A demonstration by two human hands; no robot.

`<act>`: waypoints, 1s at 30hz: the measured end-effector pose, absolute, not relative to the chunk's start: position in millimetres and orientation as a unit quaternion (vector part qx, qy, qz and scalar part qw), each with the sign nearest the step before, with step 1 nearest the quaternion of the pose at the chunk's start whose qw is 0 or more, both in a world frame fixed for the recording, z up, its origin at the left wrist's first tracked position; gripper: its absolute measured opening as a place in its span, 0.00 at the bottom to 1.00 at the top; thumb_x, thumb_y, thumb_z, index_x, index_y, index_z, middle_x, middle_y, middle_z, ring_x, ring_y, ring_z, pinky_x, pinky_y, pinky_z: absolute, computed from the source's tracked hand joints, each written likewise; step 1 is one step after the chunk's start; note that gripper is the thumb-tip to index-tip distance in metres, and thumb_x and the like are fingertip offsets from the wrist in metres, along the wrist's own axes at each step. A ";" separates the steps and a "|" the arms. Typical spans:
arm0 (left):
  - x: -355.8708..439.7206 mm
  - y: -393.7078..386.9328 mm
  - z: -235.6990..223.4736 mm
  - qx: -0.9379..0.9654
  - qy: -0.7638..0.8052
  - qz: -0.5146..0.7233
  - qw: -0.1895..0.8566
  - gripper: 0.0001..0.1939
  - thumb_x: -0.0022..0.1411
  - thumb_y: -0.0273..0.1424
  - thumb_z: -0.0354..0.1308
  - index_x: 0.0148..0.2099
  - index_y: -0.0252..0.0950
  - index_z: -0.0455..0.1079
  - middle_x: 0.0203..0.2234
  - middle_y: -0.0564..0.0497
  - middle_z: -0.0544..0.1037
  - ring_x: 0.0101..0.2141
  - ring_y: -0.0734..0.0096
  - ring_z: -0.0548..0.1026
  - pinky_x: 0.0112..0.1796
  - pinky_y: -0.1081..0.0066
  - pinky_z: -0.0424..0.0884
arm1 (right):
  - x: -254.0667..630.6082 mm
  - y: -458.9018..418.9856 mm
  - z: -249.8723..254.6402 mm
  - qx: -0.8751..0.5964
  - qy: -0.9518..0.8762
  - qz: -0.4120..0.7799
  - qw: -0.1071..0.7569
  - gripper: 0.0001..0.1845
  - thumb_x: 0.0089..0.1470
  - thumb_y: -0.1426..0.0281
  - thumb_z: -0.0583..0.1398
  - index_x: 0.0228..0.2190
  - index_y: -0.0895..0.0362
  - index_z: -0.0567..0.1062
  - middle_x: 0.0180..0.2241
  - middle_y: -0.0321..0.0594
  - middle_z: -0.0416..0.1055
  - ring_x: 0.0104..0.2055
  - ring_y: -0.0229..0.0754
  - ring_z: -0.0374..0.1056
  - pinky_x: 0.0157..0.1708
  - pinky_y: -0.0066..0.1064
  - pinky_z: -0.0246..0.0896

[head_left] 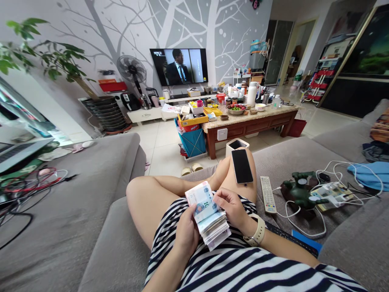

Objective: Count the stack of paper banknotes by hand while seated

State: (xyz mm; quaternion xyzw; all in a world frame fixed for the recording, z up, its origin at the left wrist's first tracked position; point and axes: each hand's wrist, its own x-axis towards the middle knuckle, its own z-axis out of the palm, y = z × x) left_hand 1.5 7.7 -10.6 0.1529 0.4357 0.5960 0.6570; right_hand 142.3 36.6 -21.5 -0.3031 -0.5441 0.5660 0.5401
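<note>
A thick stack of banknotes (209, 217) is held above my lap, its notes bent over so that their edges fan toward me. My left hand (186, 231) grips the stack from the left side, thumb on top. At the upper right edge of the notes, my right hand (231, 207) has its fingers curled and pinched on the top note, which shows a blue-green print and the figure 10. A pale watch (257, 232) is on my right wrist. On my right knee lies a smartphone (242, 166) with a dark screen.
A remote control (268, 194) lies on the sofa to my right, beside a dark green figure (300, 190) and white cables. Tangled cords (30, 182) lie on the left sofa section. Ahead stand a cluttered coffee table (252, 123) and a television (179, 67).
</note>
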 end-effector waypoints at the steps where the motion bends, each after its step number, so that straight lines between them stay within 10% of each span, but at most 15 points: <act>1: 1.5 7.9 -10.8 0.150 0.434 0.597 0.658 0.08 0.53 0.29 0.60 0.36 0.33 0.76 0.34 0.45 0.83 0.40 0.54 0.80 0.40 0.61 0.76 | 142.5 36.5 -20.4 -0.301 -0.547 0.564 0.540 0.15 0.56 0.59 0.61 0.25 0.57 0.70 0.21 0.32 0.64 0.24 0.36 0.57 0.26 0.28 0.52; 21: -1.4 6.3 -13.1 0.212 0.432 0.584 0.653 0.10 0.42 0.31 0.70 0.23 0.33 0.72 0.18 0.55 0.73 0.22 0.75 0.69 0.27 0.74 0.67 | 139.3 49.1 -32.2 -0.374 -0.518 0.546 0.543 0.16 0.50 0.59 0.64 0.24 0.56 0.65 0.22 0.29 0.59 0.24 0.35 0.54 0.24 0.27 0.51; 30: 0.2 8.8 -16.4 0.170 0.433 0.611 0.641 0.08 0.48 0.30 0.64 0.33 0.31 0.76 0.25 0.50 0.80 0.29 0.64 0.78 0.32 0.68 0.74 | 139.5 46.6 -33.1 -0.375 -0.533 0.535 0.538 0.18 0.52 0.58 0.62 0.22 0.56 0.65 0.21 0.30 0.57 0.24 0.35 0.52 0.25 0.27 0.50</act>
